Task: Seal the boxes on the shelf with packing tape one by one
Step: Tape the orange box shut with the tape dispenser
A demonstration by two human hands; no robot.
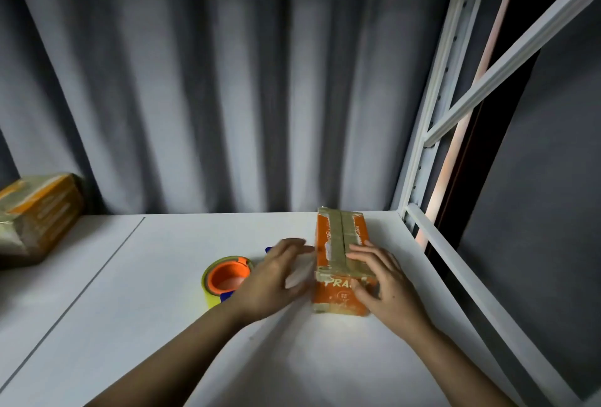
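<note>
**shelfrat:** ok so where's the box at right now?

**tape_goblin:** The orange cardboard box (pixel 341 260) sits on the white shelf board (pixel 162 325), toward the right side near the metal upright (pixel 419 162). Brownish tape strips already run along its top seam. The right hand (pixel 387 286) lies over the near end, fingers spread flat on the top, thumb down the front face. Looks to me like it's pressing the tape down while steadying the box.

**shelfrat:** and the other hand?

**tape_goblin:** The left hand (pixel 276 279) is flat against the box's left side, fingers straight, not curled round anything. It's a bit blurred, so I can't tell if it's pushing or just bracing.

**shelfrat:** tape within reach?

**tape_goblin:** Yep, the packing tape dispenser (pixel 227 278), yellowish roll on an orange core with blue bits, lies just left of the left hand. Another orange box (pixel 39 211) sits at the far left, well apart. Grey curtain (pixel 211 81) behind. Nothing's blocking, though the right rail (pixel 455 263) runs pretty close to the box.
</note>
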